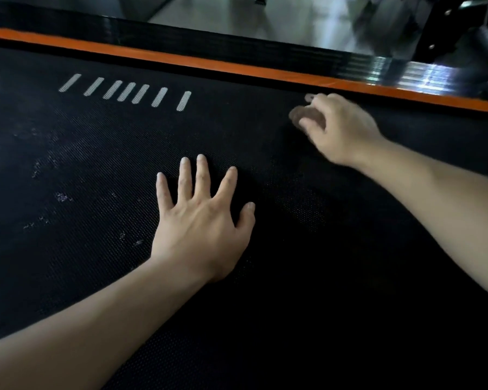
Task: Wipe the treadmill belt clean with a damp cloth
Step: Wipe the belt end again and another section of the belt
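- Right hand (341, 128) is bunched round a small brown cloth (300, 116) (a bit blurry), down on the belt (293, 319) by its far edge, just under the orange rail (237, 67).
- Left hand (200, 218) lies flat mid-belt, fingers spread, holding nothing.
- Dusty specks (61, 197) sit left of both hands, nearer the left one, so I reckon the cloth has to sweep leftward along the belt.

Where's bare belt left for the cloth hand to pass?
Free: the near belt right of the left hand, and the wide patch on its other side, under the white stripes, though dust-flecked. Crowded: beside the orange rail, where the right hand grips the cloth.
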`<state>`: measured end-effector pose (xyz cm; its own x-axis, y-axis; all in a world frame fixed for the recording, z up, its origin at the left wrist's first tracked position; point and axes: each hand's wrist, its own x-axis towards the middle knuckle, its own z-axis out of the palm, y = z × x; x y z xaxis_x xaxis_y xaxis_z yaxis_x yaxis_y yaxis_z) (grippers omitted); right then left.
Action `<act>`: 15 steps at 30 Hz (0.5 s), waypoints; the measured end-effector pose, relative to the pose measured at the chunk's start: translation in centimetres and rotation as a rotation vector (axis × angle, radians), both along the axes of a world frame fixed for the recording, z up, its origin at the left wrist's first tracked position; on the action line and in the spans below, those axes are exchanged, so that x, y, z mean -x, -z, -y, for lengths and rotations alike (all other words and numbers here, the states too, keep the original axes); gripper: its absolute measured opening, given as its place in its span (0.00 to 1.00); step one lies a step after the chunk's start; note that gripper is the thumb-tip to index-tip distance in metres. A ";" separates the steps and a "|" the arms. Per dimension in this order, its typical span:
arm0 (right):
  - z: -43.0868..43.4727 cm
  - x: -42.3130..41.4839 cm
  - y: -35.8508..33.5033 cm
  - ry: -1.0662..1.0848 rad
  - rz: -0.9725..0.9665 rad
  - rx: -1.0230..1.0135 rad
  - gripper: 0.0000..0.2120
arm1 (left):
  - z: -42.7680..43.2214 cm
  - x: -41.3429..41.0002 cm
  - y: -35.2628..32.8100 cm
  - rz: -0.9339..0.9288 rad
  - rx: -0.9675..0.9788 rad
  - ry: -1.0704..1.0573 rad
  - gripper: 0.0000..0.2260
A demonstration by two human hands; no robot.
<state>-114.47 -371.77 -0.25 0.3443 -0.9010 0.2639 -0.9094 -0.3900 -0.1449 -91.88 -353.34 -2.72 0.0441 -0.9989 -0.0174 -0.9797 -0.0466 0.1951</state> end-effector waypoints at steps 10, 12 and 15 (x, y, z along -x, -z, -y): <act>-4.7 -0.3 0.6 -0.081 0.061 -0.038 0.11 | 0.0 0.0 0.0 -0.010 0.000 0.000 0.33; -3.7 1.1 0.3 -0.061 0.010 0.010 0.12 | 0.0 0.0 0.1 -0.011 0.005 -0.004 0.33; -1.5 2.1 -0.5 0.229 0.090 0.004 0.12 | 0.0 0.0 0.1 -0.011 0.002 0.001 0.31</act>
<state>-116.58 -370.32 0.22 0.1061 -0.9518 0.2876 -0.9575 -0.1759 -0.2288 -91.90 -353.37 -2.82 0.0429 -0.9990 -0.0159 -0.9775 -0.0452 0.2059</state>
